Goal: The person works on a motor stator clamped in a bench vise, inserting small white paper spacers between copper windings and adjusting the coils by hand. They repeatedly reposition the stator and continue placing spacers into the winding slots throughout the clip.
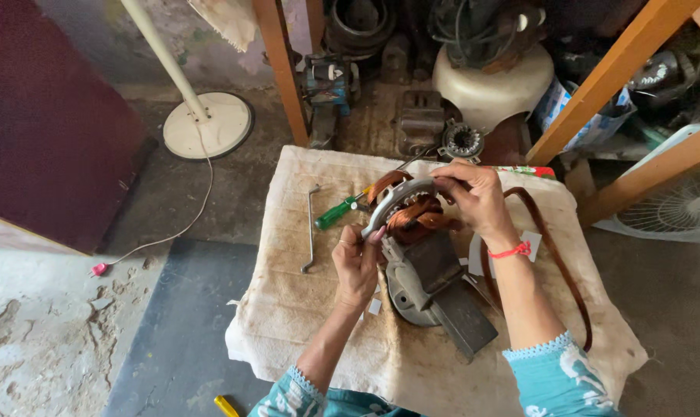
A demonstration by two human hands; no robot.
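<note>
Over the cloth-covered table [303,309], left hand [357,266] and right hand [473,197] both grip the copper-wound stator [411,212] between them, clamped in the grey vise [435,286].

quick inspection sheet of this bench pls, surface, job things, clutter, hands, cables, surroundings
surface: stained cloth over the work top
job's things: copper-wound stator on a grey vise
clutter: green screwdriver, bent metal rod, paper scraps
hands: left hand and right hand both grip the stator
cables: white cord across the floor; brown strap on the cloth
surroundings: fan stand base, wooden shelf frame, motor parts
</note>
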